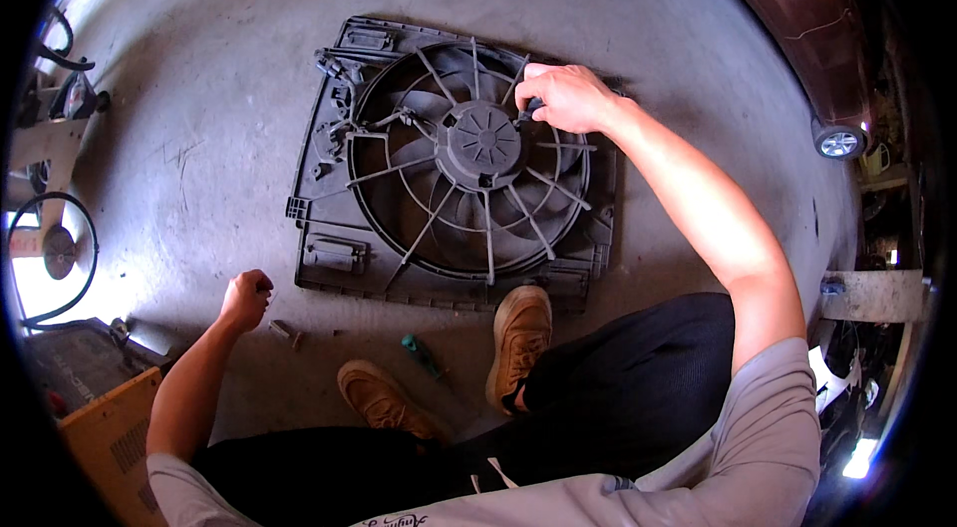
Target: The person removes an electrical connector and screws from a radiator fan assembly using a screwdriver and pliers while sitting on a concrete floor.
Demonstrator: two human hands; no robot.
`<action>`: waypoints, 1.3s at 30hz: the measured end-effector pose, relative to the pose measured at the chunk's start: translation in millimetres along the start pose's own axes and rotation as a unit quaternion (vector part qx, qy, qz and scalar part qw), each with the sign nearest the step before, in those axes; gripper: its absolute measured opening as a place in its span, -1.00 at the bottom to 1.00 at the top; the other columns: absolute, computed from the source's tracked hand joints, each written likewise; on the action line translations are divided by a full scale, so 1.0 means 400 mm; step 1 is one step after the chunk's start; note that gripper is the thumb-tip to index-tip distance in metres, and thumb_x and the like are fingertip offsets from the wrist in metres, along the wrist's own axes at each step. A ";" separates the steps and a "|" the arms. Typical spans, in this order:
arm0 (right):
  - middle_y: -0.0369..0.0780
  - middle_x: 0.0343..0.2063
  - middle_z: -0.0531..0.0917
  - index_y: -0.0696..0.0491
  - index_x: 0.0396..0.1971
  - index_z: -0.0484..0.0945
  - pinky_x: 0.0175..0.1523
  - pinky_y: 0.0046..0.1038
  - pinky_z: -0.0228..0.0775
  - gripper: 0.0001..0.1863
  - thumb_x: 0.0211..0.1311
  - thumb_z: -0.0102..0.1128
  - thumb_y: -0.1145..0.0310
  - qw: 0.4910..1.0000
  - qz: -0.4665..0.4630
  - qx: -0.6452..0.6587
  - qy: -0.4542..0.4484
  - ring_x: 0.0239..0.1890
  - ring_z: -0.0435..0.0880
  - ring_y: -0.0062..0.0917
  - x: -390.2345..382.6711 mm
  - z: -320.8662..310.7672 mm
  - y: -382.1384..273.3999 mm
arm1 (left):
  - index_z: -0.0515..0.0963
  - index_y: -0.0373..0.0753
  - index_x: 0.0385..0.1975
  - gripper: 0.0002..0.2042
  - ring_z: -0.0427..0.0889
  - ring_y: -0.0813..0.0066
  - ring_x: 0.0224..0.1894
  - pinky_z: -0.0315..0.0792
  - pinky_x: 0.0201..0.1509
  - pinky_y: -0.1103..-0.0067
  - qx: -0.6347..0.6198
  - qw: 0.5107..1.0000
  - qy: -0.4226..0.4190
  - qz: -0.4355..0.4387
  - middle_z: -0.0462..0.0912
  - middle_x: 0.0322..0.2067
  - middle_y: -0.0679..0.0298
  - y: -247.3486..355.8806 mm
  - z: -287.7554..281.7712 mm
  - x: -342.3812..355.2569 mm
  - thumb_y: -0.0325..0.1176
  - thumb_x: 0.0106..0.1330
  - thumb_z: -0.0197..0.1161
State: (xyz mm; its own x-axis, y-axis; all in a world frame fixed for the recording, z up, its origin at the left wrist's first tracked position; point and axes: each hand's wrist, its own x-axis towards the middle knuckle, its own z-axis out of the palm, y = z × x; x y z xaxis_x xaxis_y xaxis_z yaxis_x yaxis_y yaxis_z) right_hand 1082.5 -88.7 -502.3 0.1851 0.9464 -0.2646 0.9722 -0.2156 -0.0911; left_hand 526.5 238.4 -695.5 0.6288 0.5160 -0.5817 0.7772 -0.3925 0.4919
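A black car radiator fan (480, 146) in a square plastic shroud (329, 198) lies flat on the floor before me, with its round motor hub in the middle and spokes running outward. My right hand (570, 96) is over the upper right of the fan, beside the hub. Its fingers are curled round a small dark thing, too hidden to name. Well to the left of my shoes, my left hand (245, 302) hangs near the shroud's lower left corner, apart from it. Those fingers are curled in, and whatever they may hold is hidden.
A green-handled tool (423, 355) lies between my shoes, and small metallic pieces (285, 332) lie near my left hand. An orange-sided machine (112, 427) stands at lower left. A reddish-brown car (797, 18) is at upper right. A black cable loop (96, 258) hangs at left.
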 end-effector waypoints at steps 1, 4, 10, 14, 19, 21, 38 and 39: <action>-0.11 -0.13 0.77 -0.04 -0.06 0.67 0.07 -0.08 0.58 -0.68 0.28 0.39 0.13 0.999 0.031 0.016 0.014 0.00 0.74 -0.06 -0.003 -0.003 -0.015 | 0.66 -0.39 -0.23 -0.87 0.77 0.40 -0.43 0.67 -0.36 0.46 0.003 1.000 -0.001 0.003 0.77 -0.36 0.12 -0.003 -0.001 -0.002 -0.65 0.29 0.23; -0.14 -0.08 0.74 -0.06 -0.04 0.67 0.09 -0.11 0.57 -0.68 0.27 0.40 0.17 0.970 0.218 -0.076 -0.076 0.04 0.72 -0.11 0.022 -0.019 -0.050 | 0.66 -0.39 -0.22 -0.87 0.77 0.41 -0.42 0.67 -0.37 0.46 0.005 1.000 -0.002 0.004 0.77 -0.36 0.12 -0.004 -0.001 -0.002 -0.65 0.29 0.22; -0.15 -0.06 0.72 -0.03 -0.07 0.63 0.09 -0.11 0.56 -0.70 0.30 0.39 0.16 0.996 0.071 -0.008 -0.044 0.06 0.70 -0.14 -0.003 -0.028 -0.049 | 0.66 -0.39 -0.22 -0.86 0.76 0.40 -0.43 0.67 -0.37 0.45 0.007 1.000 0.005 0.010 0.77 -0.36 0.12 -0.015 -0.001 -0.002 -0.63 0.28 0.21; -0.05 -0.13 0.77 0.04 -0.07 0.65 0.06 -0.06 0.60 -0.61 0.34 0.33 0.03 0.989 0.142 -0.041 -0.020 0.00 0.75 -0.06 -0.004 -0.013 -0.035 | 0.66 -0.39 -0.23 -0.86 0.76 0.41 -0.44 0.67 -0.37 0.45 0.004 1.000 0.003 0.011 0.76 -0.39 0.12 -0.011 0.007 0.009 -0.64 0.27 0.20; -0.06 -0.11 0.77 0.02 -0.05 0.65 0.08 -0.07 0.59 -0.64 0.35 0.31 0.07 0.994 0.066 -0.046 -0.075 0.02 0.74 -0.05 0.003 -0.042 -0.046 | 0.66 -0.38 -0.25 -0.87 0.76 0.42 -0.44 0.66 -0.38 0.44 0.018 1.000 0.010 0.019 0.77 -0.41 0.13 -0.014 0.004 -0.002 -0.64 0.27 0.20; -0.15 0.05 0.72 -0.03 -0.01 0.62 0.12 -0.12 0.57 -0.66 0.29 0.40 0.18 0.995 0.030 -0.051 -0.085 0.13 0.68 -0.12 0.000 -0.043 -0.044 | 0.66 -0.38 -0.25 -0.88 0.76 0.41 -0.45 0.66 -0.37 0.44 0.006 1.000 0.009 0.011 0.77 -0.40 0.14 -0.005 0.005 0.000 -0.63 0.28 0.22; -0.16 -0.15 0.73 -0.06 -0.05 0.66 0.03 -0.08 0.57 -0.65 0.28 0.38 0.07 0.954 0.250 -0.087 -0.145 0.00 0.73 -0.12 0.024 -0.048 -0.064 | 0.70 -0.31 -0.26 -0.86 0.79 0.05 -0.15 0.64 -0.02 0.32 0.030 1.000 0.004 0.007 0.80 -0.27 0.01 0.009 0.004 0.006 -0.57 0.21 0.29; -0.17 -0.03 0.71 -0.08 -0.05 0.66 0.09 -0.12 0.56 -0.68 0.25 0.41 0.13 0.950 0.256 -0.081 -0.157 0.09 0.70 -0.15 0.034 -0.040 -0.063 | 0.71 -0.31 -0.26 -0.86 0.79 0.05 -0.15 0.64 -0.03 0.32 0.029 1.000 0.005 0.005 0.80 -0.27 0.00 0.004 0.004 0.007 -0.57 0.21 0.29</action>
State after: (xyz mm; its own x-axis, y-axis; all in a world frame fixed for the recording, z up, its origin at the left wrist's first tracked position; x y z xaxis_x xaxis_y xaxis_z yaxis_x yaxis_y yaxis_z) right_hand 1062.6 -66.6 -488.1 0.6127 0.6033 -0.5105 0.7803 -0.5644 0.2694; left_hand 529.6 237.9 -697.5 0.6365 0.5188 -0.5707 0.7711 -0.4406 0.4596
